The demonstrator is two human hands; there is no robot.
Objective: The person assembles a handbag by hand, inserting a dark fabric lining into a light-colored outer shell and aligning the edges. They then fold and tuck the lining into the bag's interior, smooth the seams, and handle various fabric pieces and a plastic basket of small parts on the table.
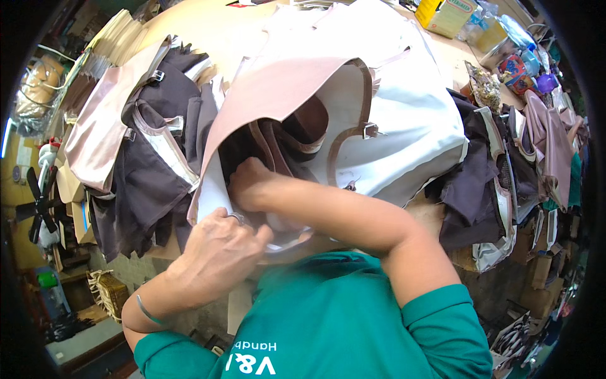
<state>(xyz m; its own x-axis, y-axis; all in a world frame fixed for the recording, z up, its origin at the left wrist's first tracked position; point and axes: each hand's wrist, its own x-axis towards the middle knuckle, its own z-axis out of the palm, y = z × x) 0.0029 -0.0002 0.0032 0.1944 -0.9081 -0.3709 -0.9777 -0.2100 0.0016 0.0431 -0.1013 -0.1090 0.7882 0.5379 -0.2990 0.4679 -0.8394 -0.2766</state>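
Observation:
A large unfinished bag of pink and white leather-like material lies in front of me, its mouth gaping toward me with dark brown lining inside. Closed in a fist, my left hand grips the near edge of the bag, with a ring on one finger. My right hand reaches into the opening beside the lining; its fingers are hidden in the folds. A small metal buckle sits on a brown-edged strip at the bag's right side.
Dark and pink bag pieces with buckles are heaped at the left, and more dark pieces hang at the right table edge. A yellow box and plastic bottles stand at the back right. A black fan is at the far left.

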